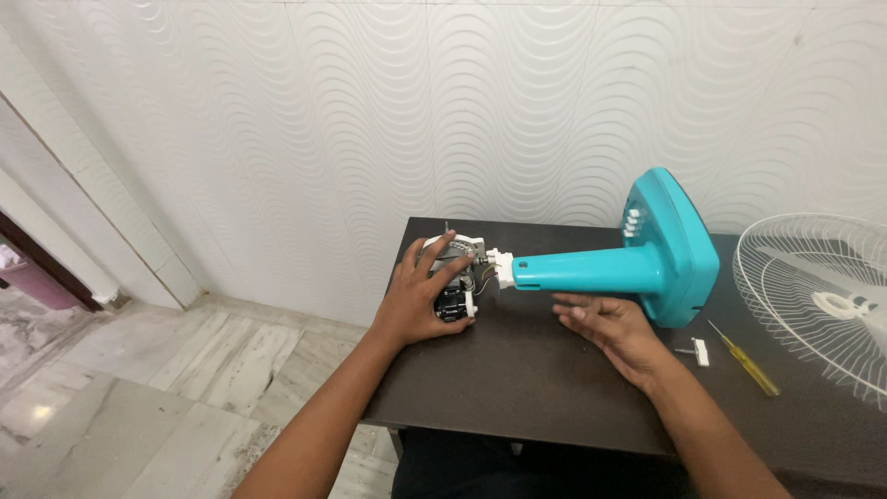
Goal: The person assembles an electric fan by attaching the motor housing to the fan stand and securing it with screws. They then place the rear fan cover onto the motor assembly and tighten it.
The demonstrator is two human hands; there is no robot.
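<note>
Nearest the camera, two forearms reach over the dark table (517,388). The left hand (427,294) lies on the bare fan motor (455,275), fingers spread across its top and front. The motor joins the turquoise stand (637,263), lying on its side. The right hand (612,331) rests flat just below the stand's neck, fingers loosely together, holding nothing. Farther right lie a yellow screwdriver (747,362) and a white fan grille (822,296).

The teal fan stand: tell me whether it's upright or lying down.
Lying down: the teal fan stand rests sideways on the dark table, its base on edge.
</note>
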